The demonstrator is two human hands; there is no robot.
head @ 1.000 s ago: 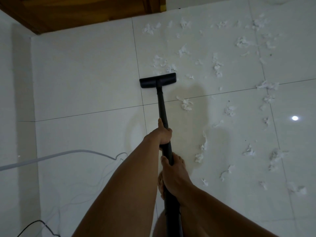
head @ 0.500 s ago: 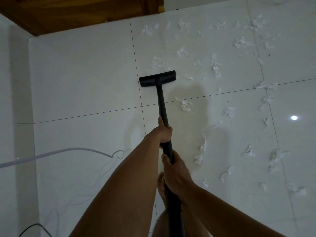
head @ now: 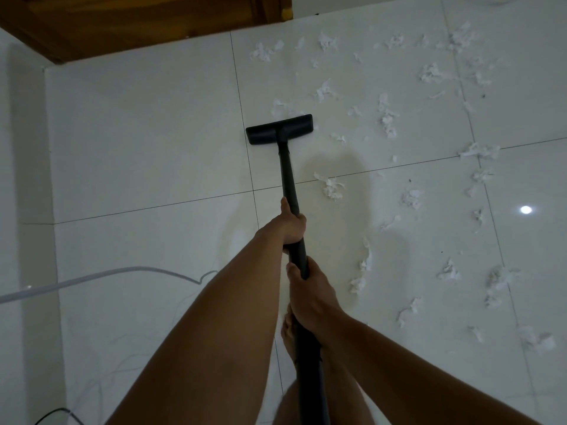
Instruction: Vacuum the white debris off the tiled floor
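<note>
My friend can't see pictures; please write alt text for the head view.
A left hand and right hand grip a long black vacuum wand; its flat black floor head rests on glossy white tiles beside scattered white shredded scraps.

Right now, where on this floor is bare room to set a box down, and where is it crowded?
Bare: the tiles left of the vacuum head, between the far wooden door and the near pale cable. Crowded: all tiles right of the wand, where white debris lies scattered.
</note>
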